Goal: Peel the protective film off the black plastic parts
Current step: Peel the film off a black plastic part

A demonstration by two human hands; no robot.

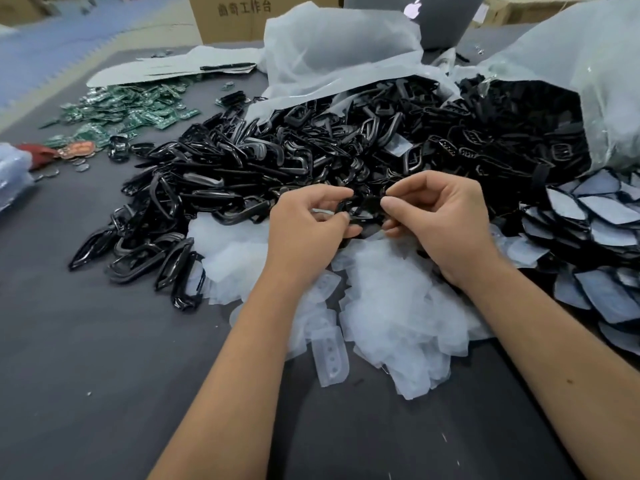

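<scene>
Both bare forearms enter from the bottom edge and meet above a loose heap of translucent white peeled film pieces (391,306) lying on the dark grey table surface (86,358).

**Step in hand.** One small black plastic part (363,208) is held up between the two hands, just above the film heap and at the near edge of the large pile of glossy black plastic frames (263,168). Judged from the fingertip pinch on both sides, the film edge is being located or lifted. Whether any film has separated from the part cannot be told; the fingers hide most of it.

**Grip.**
- Left hand (311,230): fingers curled, thumb and forefinger clamped on the left end of the part.
- Right hand (440,220): fingers curled, thumb and forefinger tips pinching the right end of the part.
- Neither hand is released; both are grasping the same part.

**Next move calls for:**
1. A steady hold by one hand while the other catches a film corner with a fingertip.
2. A pull along the surface, so the thin film comes off whole.
3. Dropping the film onto the white heap and setting the bare part aside.

**Surroundings.** Flat black pieces faced with pale grey film (595,216) lie at the right, apparently awaiting peeling. Green circuit boards (131,109) lie at the far left, well apart. Crumpled clear plastic bags (332,50) spill the black parts from behind.
</scene>
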